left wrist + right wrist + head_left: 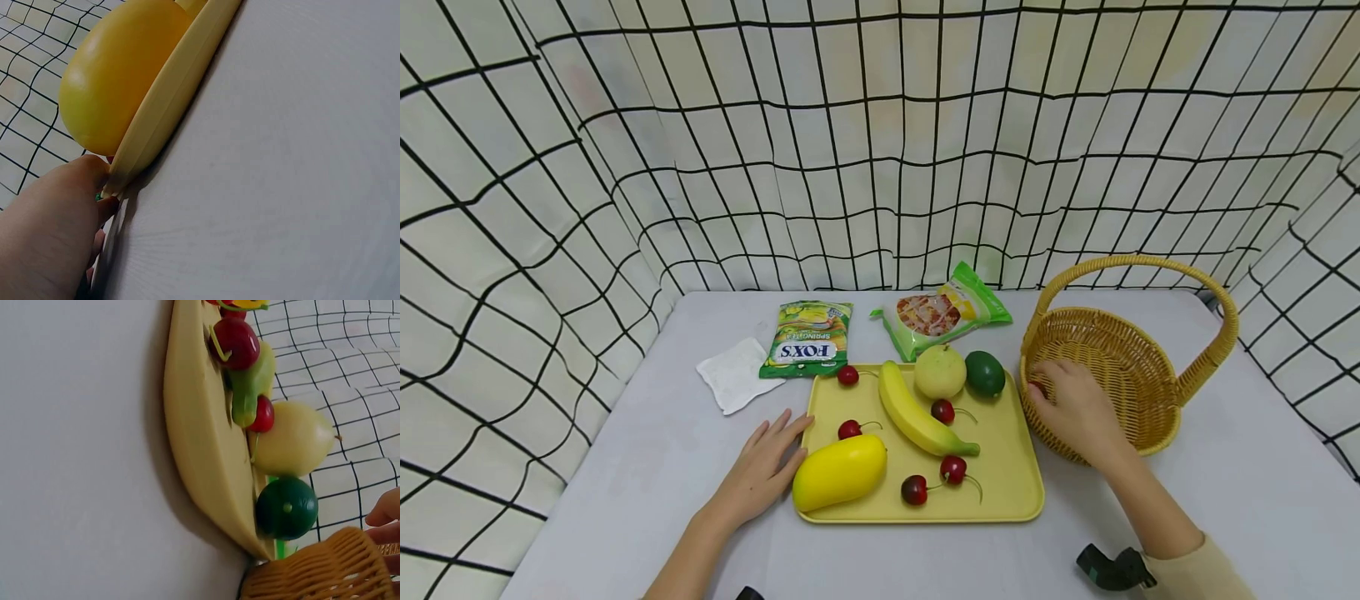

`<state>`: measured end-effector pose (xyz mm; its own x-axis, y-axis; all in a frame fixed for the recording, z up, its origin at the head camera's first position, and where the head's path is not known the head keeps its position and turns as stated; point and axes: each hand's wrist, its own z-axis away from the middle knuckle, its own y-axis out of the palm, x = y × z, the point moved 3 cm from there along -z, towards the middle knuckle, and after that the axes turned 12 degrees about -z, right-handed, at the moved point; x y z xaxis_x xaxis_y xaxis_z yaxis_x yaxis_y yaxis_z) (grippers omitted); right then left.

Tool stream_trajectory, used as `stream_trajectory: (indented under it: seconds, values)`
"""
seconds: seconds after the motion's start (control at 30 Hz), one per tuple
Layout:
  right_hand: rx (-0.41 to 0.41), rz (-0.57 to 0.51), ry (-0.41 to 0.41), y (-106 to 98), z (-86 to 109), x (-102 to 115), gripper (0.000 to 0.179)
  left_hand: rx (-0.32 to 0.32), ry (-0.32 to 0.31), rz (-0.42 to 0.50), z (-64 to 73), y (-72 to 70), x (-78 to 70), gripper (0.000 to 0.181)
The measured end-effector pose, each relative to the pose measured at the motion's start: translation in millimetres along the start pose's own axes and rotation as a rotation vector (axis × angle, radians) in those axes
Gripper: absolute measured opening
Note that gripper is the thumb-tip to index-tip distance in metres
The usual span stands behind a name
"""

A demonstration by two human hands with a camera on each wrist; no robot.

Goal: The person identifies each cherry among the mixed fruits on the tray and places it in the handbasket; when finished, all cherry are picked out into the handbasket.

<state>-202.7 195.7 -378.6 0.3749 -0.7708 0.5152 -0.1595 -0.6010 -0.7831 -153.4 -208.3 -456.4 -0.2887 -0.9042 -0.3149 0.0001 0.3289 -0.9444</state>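
My left hand (760, 475) rests at the left edge of the yellow tray (1000, 492), fingers spread and touching its rim beside a yellow mango (842, 473). At the left side of the wicker basket (1138, 358), my right hand (1078, 408) reaches inside the rim. Its fingers hold a small red cherry (1037, 388), mostly hidden by the hand. On the tray lie a banana (917, 412), a pale round guava-like fruit (940, 372), a dark green lime-like fruit (287, 508) and several cherries (953, 469).
Behind the tray lie a green FOX'S candy bag (808, 337) and a green-and-white snack packet (942, 315). A white tissue (737, 375) is left of them. The basket's tall handle (1138, 261) arches over it. Black netting (902, 158) over white cloth surrounds the table.
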Motion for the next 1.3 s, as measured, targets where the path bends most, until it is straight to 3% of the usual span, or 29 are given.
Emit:
stream_trajectory:
  seconds: [0.2,0.3,0.67,0.97,1.13,1.3]
  values:
    - [-0.114,0.019,-0.148,-1,-2.1,20,0.018,-0.015,0.004,-0.004,-0.6,0.1,-0.3,0.046]
    - [-0.131,0.023,-0.214,1,-4.1,28,0.017,-0.009,0.002,-0.007,-0.7,0.3,-0.1,0.046]
    - [-0.046,0.030,-0.287,18,-11.7,58,0.025,0.002,0.004,-0.010,-0.8,1.2,-0.4,0.046]
    - [-0.022,0.036,-0.419,39,-19.8,83,0.028,-0.018,0.017,-0.004,-0.5,0.1,0.6,0.046]
    - [-0.005,0.041,-0.437,51,-21.4,98,0.027,-0.004,0.008,-0.002,-0.4,0.0,1.2,0.046]
    - [0.065,0.061,-0.418,60,-23.3,110,0.030,-0.005,0.011,-0.001,-1.1,1.1,1.3,0.046]
